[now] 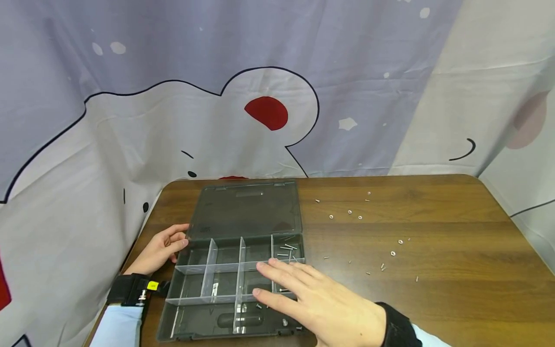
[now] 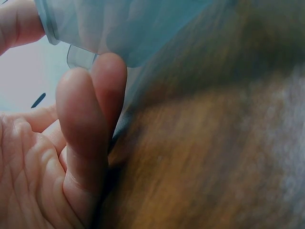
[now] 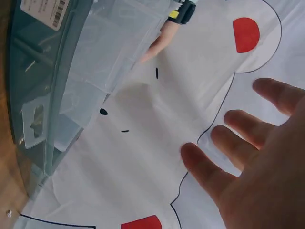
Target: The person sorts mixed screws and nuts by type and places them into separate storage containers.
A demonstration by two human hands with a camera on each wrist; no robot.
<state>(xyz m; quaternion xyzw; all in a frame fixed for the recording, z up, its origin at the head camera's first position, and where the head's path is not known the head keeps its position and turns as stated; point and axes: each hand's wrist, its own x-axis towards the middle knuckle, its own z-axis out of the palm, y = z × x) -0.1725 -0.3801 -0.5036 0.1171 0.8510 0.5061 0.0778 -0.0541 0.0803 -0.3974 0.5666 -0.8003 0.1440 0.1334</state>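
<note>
A grey see-through compartment box (image 1: pixel 184 318) lies on the table with its lid (image 1: pixel 247 207) folded back. My left hand (image 1: pixel 158 250) grips the box's left edge near the hinge. In the left wrist view, fingertips (image 2: pixel 78 90) press against the clear plastic. Over the box's right front part hovers my right hand (image 1: pixel 312 299), fingers straight and spread, holding nothing. Thin screws (image 1: pixel 286 248) lie in the back right compartment. Small metal pieces (image 1: pixel 284 322) sit in the front right one, partly hidden by the right hand.
On the wooden table (image 1: pixel 455 231), right of the box, lie scattered small washers (image 1: pixel 393 253) and short screws (image 1: pixel 383 267). A printed curtain (image 1: pixel 355 86) hangs behind the table's back edge. White dividers (image 1: pixel 195 269) split the box into several compartments.
</note>
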